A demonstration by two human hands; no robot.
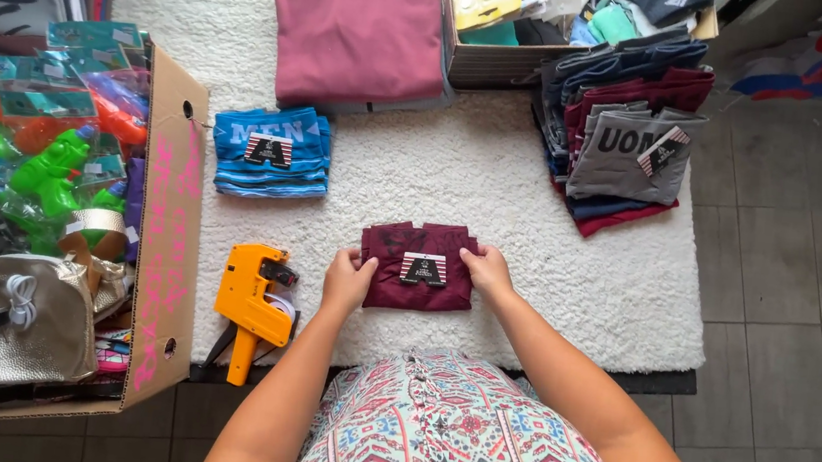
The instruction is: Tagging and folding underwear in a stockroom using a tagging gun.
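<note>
Item: your left hand (348,281) and right hand (487,272), fingers grasping the folded maroon garment (418,267) on the white rug (533,213); press both side edges flat, striped tag (423,268) centred.

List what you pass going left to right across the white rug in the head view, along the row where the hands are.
Orange price gun → left hand → maroon folded garment → right hand → bare rug.
</note>
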